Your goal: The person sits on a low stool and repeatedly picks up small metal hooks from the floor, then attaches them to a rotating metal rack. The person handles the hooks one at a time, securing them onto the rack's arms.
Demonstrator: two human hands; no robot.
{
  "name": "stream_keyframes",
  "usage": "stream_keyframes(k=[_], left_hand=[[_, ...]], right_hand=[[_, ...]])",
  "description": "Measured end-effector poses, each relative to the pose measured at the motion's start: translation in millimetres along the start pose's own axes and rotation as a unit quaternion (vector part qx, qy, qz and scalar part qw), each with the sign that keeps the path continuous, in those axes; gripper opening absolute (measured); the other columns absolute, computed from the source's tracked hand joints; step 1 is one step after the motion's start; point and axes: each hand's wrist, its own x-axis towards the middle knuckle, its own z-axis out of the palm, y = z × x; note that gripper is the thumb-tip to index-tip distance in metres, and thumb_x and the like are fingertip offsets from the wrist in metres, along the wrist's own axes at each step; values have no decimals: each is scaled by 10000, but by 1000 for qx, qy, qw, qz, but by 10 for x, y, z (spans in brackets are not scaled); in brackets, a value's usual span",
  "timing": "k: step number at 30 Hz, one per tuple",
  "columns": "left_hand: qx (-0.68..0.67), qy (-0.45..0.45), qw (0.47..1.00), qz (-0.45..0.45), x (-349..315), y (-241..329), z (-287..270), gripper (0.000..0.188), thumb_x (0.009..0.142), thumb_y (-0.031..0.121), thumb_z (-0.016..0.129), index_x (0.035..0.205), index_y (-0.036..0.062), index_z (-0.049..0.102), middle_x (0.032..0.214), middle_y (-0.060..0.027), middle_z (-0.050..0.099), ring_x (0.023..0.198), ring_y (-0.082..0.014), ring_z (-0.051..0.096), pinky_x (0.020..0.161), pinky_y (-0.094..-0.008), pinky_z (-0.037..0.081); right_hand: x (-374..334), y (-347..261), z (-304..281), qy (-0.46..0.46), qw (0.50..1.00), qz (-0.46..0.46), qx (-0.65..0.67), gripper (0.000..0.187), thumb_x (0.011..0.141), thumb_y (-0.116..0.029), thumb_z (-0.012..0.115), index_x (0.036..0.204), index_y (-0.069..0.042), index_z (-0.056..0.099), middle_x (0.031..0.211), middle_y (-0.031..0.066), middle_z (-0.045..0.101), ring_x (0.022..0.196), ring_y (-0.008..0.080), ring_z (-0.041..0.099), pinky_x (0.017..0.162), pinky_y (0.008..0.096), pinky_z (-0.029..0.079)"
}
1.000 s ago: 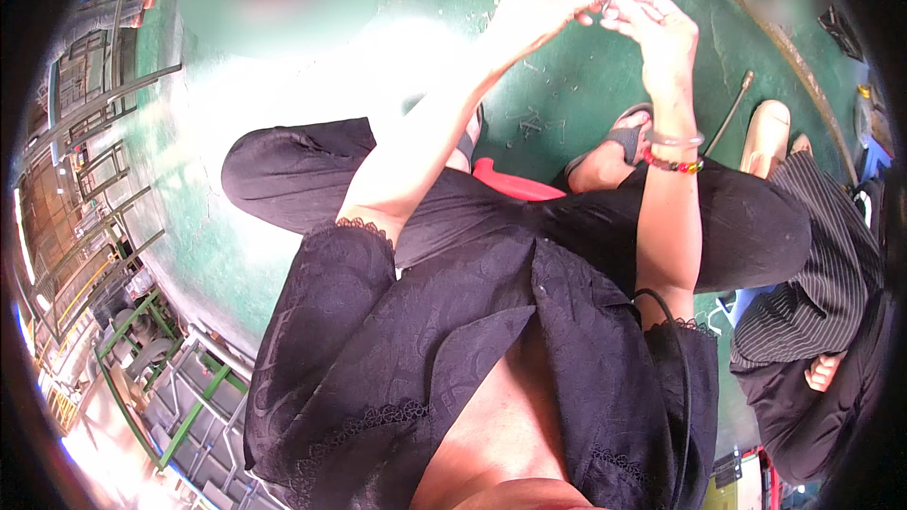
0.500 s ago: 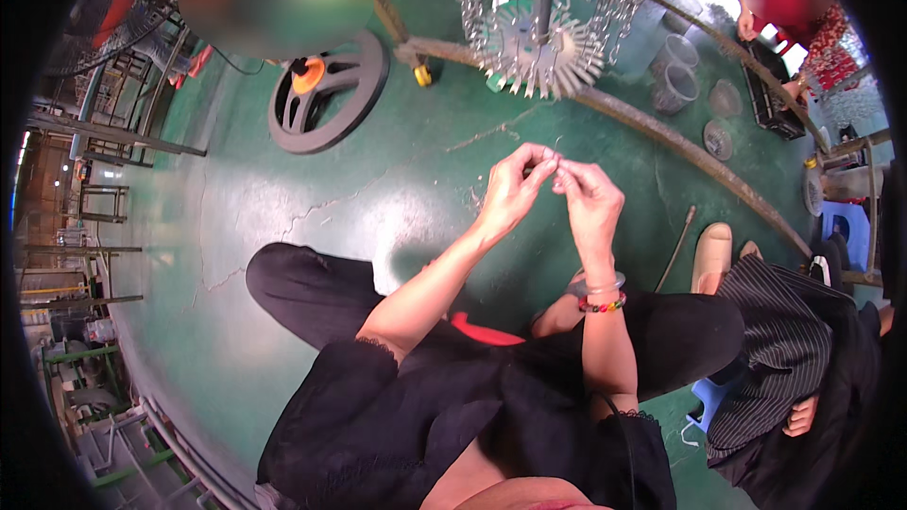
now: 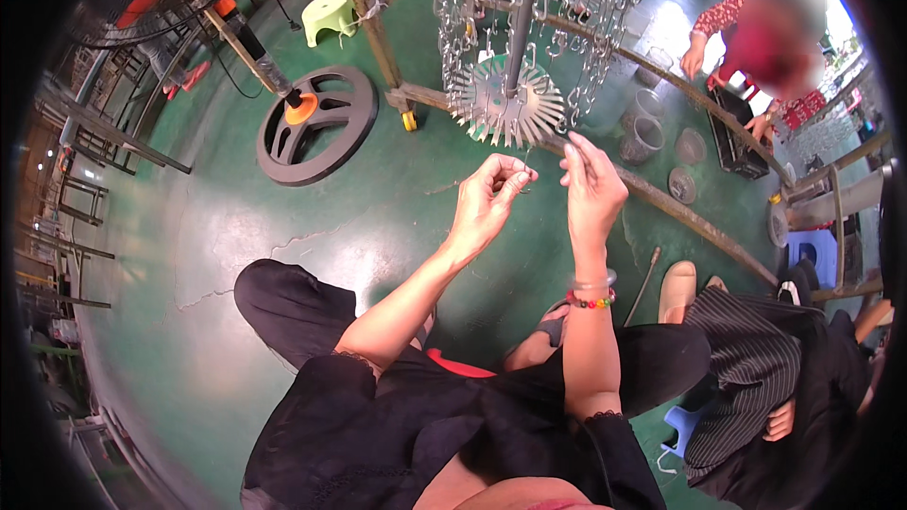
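My left hand is pinched on a thin, dark piece of wire that sticks up past its fingertips. Its full shape is too small to make out. To the right, my right hand is raised with its fingers stretched upward and slightly apart. Those fingertips are at the lower end of the hanging metal chains, close to a small dark link; whether they touch it I cannot tell. Just beyond both hands stands a round, toothed metal disc on an upright pole.
A rusty curved bar crosses in front on the right. A black wheel-shaped base and a green stool stand at the left. Clear tubs and a black crate lie near another person. Someone in striped trousers sits at my right.
My hands have come apart. The right has reached up to the chains, while the left keeps its pinch. The view has shifted, and the person at far right now reaches toward the crate.
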Motion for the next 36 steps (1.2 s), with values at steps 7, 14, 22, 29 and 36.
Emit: stream_keyframes(k=[7, 14, 22, 29, 36], left_hand=[[10, 17, 999, 42, 137, 213, -246, 110, 915, 93, 573, 986, 11, 557, 946, -57, 655, 898, -97, 589, 820, -256, 473], [-18, 18, 997, 68, 202, 305, -244, 112, 917, 92, 566, 977, -1, 547, 931, -63, 652, 915, -103, 591, 829, -267, 471], [-74, -70, 994, 46, 553, 198, -198, 114, 918, 109, 555, 971, 9, 538, 913, -60, 656, 875, -114, 596, 790, -271, 465], [-129, -138, 982, -6, 631, 81, -43, 161, 920, 172, 569, 995, 30, 556, 947, -62, 648, 912, -132, 601, 806, -282, 457], [-161, -179, 971, -5, 659, 20, -3, 153, 921, 151, 565, 1001, 22, 547, 956, -70, 649, 930, -135, 606, 816, -287, 468]], right_hand=[[489, 54, 507, -29, 995, -5, -99, 289, 895, -201, 606, 1131, -39, 644, 613, 2, 575, 511, 42, 484, 470, 224, 404], [729, 68, 613, -35, 977, -21, -211, 267, 870, -191, 613, 1066, -17, 659, 600, 57, 605, 549, 94, 548, 547, 273, 450], [713, 44, 291, -93, 972, -42, -214, 164, 862, -133, 563, 874, 10, 642, 714, 174, 620, 655, 304, 620, 615, 394, 454], [713, -51, -73, -227, 950, 16, -214, 180, 863, -96, 541, 954, -4, 666, 802, 146, 655, 728, 229, 638, 687, 334, 472], [729, -112, -132, -274, 937, 19, -217, 216, 869, -95, 498, 959, 24, 654, 778, 139, 655, 688, 197, 621, 684, 324, 479]])
